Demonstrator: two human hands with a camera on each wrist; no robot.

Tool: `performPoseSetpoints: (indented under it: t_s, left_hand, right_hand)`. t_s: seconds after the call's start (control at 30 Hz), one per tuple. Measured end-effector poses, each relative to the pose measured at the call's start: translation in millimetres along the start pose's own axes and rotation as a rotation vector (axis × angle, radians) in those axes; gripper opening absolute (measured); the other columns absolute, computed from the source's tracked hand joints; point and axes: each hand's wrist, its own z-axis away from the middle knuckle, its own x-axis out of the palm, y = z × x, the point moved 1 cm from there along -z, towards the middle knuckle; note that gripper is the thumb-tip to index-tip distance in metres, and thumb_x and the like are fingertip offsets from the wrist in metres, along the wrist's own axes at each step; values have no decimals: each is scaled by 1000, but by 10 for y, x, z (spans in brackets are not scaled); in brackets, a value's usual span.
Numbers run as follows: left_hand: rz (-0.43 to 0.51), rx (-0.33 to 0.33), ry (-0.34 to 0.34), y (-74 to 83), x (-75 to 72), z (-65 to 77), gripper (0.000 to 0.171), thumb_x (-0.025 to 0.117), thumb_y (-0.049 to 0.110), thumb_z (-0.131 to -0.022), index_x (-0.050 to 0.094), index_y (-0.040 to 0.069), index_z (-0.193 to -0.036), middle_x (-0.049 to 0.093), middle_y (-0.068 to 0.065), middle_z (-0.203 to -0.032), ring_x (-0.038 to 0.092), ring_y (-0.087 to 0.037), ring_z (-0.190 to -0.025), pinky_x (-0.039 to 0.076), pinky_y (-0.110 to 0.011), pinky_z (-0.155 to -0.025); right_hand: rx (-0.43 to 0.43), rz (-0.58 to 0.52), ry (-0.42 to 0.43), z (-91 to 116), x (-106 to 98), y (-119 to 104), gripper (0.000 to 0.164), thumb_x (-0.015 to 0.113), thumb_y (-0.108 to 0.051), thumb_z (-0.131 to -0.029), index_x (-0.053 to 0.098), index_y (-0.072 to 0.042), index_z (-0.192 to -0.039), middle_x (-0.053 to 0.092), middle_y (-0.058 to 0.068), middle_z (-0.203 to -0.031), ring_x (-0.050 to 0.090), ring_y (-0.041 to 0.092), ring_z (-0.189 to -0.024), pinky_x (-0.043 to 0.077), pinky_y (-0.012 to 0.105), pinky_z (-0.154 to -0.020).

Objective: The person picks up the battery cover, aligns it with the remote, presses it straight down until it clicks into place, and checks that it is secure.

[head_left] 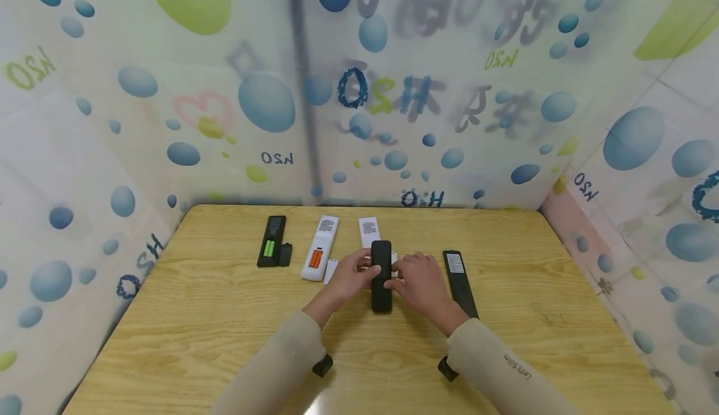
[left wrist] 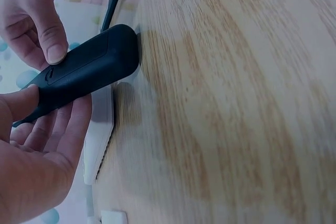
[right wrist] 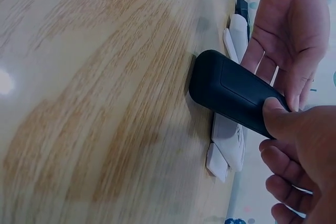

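Note:
Both hands hold a black remote control (head_left: 381, 278), its back face with the battery cover turned up. My left hand (head_left: 352, 278) grips its left side, thumb on the edge and fingers beneath, as the left wrist view shows. From the other side, my right hand (head_left: 421, 281) pinches the remote, its thumb pressed on the battery cover (left wrist: 84, 59) near the small latch mark. The cover looks seated in place. In the right wrist view the remote's rounded end (right wrist: 207, 80) tilts down close to the wooden table.
Behind the hands lies a white remote (head_left: 369, 228), partly hidden. To the left are a white remote with orange batteries (head_left: 316, 258), a loose white cover (head_left: 331, 271), a black remote with green batteries (head_left: 269, 248) and its cover (head_left: 285, 254). Another black remote (head_left: 460, 284) lies right.

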Motion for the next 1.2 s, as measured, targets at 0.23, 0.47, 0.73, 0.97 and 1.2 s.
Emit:
performPoseSetpoints:
  t_s: [0.23,0.47,0.73,0.97,1.2]
  left_hand:
    - [-7,8,1,-24,-10,-5,42,59,15,-98,51,10,-138,64,-20,-122,66,-24,-100,61,-37,-78]
    - [-15,27,3,-32,-2,0,42,59,14,-98,51,9,-139,65,-22,-120,67,-24,-97,61,-37,-76]
    - [-11,24,14,-5,4,19,43,61,16,-97,52,11,-139,65,-21,-119,67,-26,-97,61,-43,-78]
    - [-7,46,13,-23,-3,23,43,60,14,-97,51,8,-139,65,-23,-118,69,-28,-96,61,-45,-77]
    - [-5,37,43,-50,1,14,41,61,13,-96,54,10,-136,67,-22,-115,70,-25,-93,62,-39,-74]
  right_hand:
    - [0,-16,-11,-7,1,-3,43,74,-50,-80,73,-15,-104,66,-5,-82,54,17,-84,47,43,-87]
    - [48,-71,-23,-43,45,1,40,78,-46,-79,73,-13,-101,63,-4,-79,52,17,-83,44,40,-81]
    - [99,-81,-16,-87,52,-2,32,79,-43,-79,74,-15,-93,61,-6,-75,51,16,-78,44,42,-83]
    - [94,-71,-11,-95,53,-4,28,78,-43,-80,74,-17,-91,62,-6,-76,52,16,-77,44,41,-81]
    - [63,-58,-30,-97,48,-18,33,77,-46,-80,73,-16,-94,63,-6,-77,53,16,-80,44,39,-80]
